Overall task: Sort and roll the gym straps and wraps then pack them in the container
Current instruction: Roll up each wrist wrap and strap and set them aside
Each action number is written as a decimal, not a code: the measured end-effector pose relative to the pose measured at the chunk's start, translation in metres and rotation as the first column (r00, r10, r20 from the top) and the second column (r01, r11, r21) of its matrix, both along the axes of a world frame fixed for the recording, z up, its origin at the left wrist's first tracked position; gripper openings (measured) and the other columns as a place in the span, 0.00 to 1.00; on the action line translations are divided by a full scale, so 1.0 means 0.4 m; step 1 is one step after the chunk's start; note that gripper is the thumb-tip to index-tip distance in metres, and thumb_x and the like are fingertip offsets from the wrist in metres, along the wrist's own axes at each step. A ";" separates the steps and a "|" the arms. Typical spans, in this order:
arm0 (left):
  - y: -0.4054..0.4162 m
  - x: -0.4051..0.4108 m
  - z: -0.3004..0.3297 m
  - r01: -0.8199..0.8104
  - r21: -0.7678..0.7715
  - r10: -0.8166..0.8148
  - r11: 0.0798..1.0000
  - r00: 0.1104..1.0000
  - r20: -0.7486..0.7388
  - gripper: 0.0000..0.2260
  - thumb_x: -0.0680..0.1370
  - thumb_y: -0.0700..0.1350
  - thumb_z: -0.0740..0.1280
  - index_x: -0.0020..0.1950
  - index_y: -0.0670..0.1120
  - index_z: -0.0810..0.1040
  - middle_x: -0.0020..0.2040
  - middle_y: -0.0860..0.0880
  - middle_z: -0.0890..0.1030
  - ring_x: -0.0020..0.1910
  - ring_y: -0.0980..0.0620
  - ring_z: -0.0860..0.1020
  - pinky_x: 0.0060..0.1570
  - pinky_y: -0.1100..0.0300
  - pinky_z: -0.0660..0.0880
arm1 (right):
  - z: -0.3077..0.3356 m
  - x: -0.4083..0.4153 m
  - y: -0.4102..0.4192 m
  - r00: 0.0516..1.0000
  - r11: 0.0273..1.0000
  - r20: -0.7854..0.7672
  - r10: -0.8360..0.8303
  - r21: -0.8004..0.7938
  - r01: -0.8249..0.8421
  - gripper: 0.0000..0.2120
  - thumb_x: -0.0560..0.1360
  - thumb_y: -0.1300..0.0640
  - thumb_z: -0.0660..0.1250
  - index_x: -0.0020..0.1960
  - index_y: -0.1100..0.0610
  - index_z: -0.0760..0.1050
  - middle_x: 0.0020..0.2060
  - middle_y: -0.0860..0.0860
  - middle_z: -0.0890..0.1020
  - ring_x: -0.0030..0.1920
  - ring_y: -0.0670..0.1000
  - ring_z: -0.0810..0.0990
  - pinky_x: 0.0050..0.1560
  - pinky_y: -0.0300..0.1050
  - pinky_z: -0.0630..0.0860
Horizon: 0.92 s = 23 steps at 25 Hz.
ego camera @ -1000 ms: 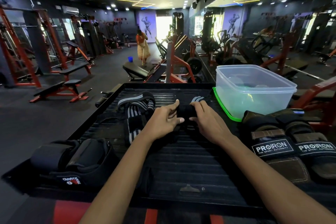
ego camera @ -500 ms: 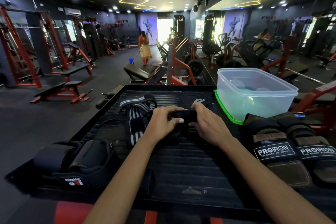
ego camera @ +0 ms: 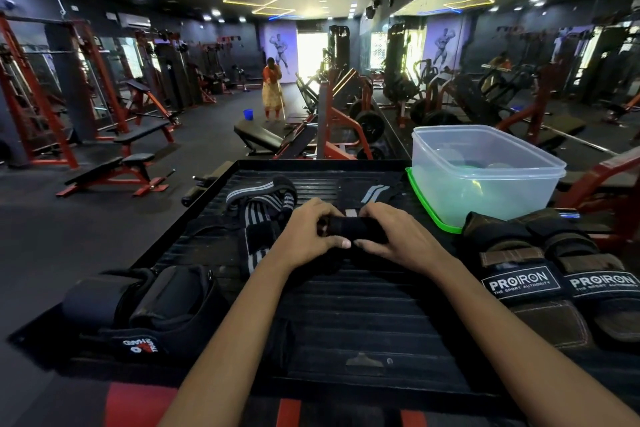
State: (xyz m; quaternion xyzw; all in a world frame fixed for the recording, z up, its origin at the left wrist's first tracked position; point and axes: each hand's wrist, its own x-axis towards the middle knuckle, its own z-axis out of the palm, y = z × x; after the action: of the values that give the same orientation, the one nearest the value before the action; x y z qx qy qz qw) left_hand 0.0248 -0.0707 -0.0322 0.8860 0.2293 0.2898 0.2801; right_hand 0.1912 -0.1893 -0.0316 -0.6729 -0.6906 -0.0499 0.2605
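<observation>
We see a matt black cloth wrap point(ego camera: 356, 227), a translucent smooth plastic container point(ego camera: 485, 180), and a ribbed, dull black counter point(ego camera: 363, 305).

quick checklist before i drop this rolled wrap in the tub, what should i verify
1. Both hands on the roll: ok. Left hand and right hand grip the black wrap from either end.
2. Roll finished: not ok. A striped tail lies unrolled beyond it.
3. Tail fastened: cannot tell, fingers cover the seam.
4. Container open: ok, no lid on top; the green lid sits under it.
5. Room inside: ok, the container looks almost empty.
6. Other gear sorted: not ok. The striped wrap lies loose.
</observation>
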 end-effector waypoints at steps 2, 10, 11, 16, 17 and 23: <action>-0.002 -0.001 0.005 0.014 0.019 -0.014 1.000 0.999 0.045 0.18 0.66 0.43 0.79 0.53 0.49 0.81 0.50 0.52 0.79 0.47 0.56 0.77 0.49 0.64 0.74 | -0.001 0.002 0.001 1.000 1.000 -0.022 -0.002 -0.004 0.002 0.16 0.73 0.48 0.70 0.55 0.53 0.70 0.50 0.46 0.77 0.48 0.51 0.76 0.48 0.52 0.75; 0.004 -0.002 -0.006 0.027 0.044 -0.023 0.999 0.996 -0.087 0.12 0.73 0.52 0.72 0.54 0.53 0.79 0.44 0.53 0.82 0.40 0.54 0.79 0.47 0.49 0.78 | 0.003 -0.003 -0.003 0.995 0.999 0.091 -0.037 0.020 0.035 0.19 0.71 0.47 0.72 0.54 0.52 0.67 0.50 0.47 0.78 0.49 0.52 0.77 0.43 0.48 0.73; 0.005 -0.002 -0.008 0.027 0.043 -0.023 0.999 0.994 -0.109 0.12 0.73 0.53 0.71 0.55 0.53 0.79 0.45 0.52 0.82 0.41 0.54 0.80 0.47 0.47 0.78 | 0.004 -0.003 -0.004 0.995 0.999 0.093 -0.034 0.019 0.032 0.18 0.70 0.49 0.73 0.53 0.52 0.68 0.50 0.47 0.78 0.48 0.52 0.77 0.44 0.49 0.74; -0.002 -0.001 -0.006 0.057 0.046 -0.050 0.997 0.989 -0.140 0.13 0.76 0.52 0.70 0.58 0.49 0.78 0.46 0.51 0.82 0.43 0.54 0.80 0.48 0.47 0.78 | 0.007 0.003 -0.007 0.995 0.999 0.088 -0.043 0.023 0.041 0.15 0.68 0.52 0.73 0.48 0.52 0.69 0.46 0.47 0.77 0.45 0.53 0.76 0.42 0.50 0.74; -0.004 -0.003 -0.005 0.061 0.042 -0.055 0.997 0.990 -0.126 0.13 0.75 0.51 0.70 0.57 0.48 0.78 0.45 0.51 0.82 0.42 0.55 0.80 0.47 0.49 0.78 | 0.007 0.005 -0.007 0.996 0.999 0.078 -0.046 0.017 0.045 0.15 0.68 0.52 0.73 0.48 0.52 0.69 0.45 0.47 0.77 0.45 0.52 0.76 0.42 0.49 0.74; -0.008 -0.001 0.005 0.084 0.136 -0.082 0.987 0.996 -0.018 0.19 0.66 0.43 0.79 0.54 0.47 0.79 0.48 0.52 0.79 0.48 0.54 0.76 0.50 0.62 0.74 | 0.003 0.014 -0.003 0.999 0.997 -0.042 -0.016 0.077 0.019 0.15 0.67 0.51 0.76 0.50 0.54 0.77 0.43 0.48 0.80 0.44 0.50 0.78 0.43 0.49 0.75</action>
State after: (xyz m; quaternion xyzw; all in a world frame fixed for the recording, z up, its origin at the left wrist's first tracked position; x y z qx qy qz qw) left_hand 0.0246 -0.0741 -0.0302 0.9136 0.1736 0.2872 0.2294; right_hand 0.1968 -0.1905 -0.0305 -0.6692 -0.6766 -0.0650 0.3003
